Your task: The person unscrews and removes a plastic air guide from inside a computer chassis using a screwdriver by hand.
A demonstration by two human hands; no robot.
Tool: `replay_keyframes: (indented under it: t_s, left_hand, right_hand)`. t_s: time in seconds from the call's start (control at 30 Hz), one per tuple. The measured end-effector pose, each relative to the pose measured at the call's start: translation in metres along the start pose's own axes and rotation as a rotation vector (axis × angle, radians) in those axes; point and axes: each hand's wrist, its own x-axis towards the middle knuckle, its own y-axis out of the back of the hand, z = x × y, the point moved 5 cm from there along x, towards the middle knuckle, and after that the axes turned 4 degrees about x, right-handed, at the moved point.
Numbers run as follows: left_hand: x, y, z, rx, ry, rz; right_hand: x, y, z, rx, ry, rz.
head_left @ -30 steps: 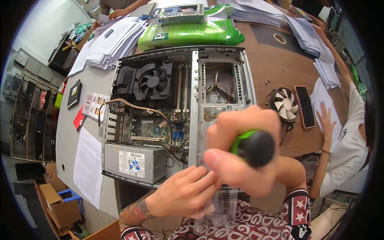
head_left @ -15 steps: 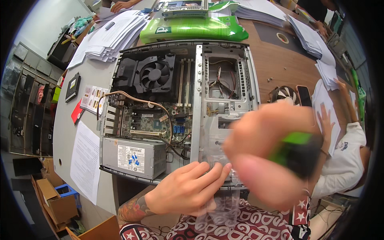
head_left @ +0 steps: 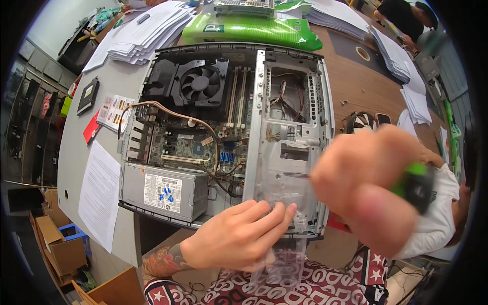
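Across the table (head_left: 340, 81) lies an open computer case (head_left: 259, 117), interior exposed. Over its near right corner, and past its near edge, extends a clear plastic package (head_left: 279, 262). A silver power supply (head_left: 165, 190) occupies the near left corner. The hands are apart: the right hand (head_left: 368, 183), blurred, is clenched around a green-and-black screwdriver (head_left: 416, 185), above the case's right edge; the left hand (head_left: 239, 236) is closed on the package.
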Motion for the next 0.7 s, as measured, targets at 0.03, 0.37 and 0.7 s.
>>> replay_keyframes:
  t_s: [0.03, 0.37, 0.7]
  left_hand:
    - [0.002, 0.000, 0.000, -0.048, 0.012, -0.007]
    - [-0.004, -0.004, 0.000, 0.009, 0.014, -0.021]
    - [-0.003, -0.009, -0.001, 0.036, -0.017, -0.053]
  right_hand:
    - [-0.001, -0.001, -0.005, 0.095, 0.057, -0.017]
    - [0.000, 0.001, 0.011, -0.329, -0.213, -0.067]
    - [-0.004, -0.001, 0.011, -0.069, 0.036, -0.012]
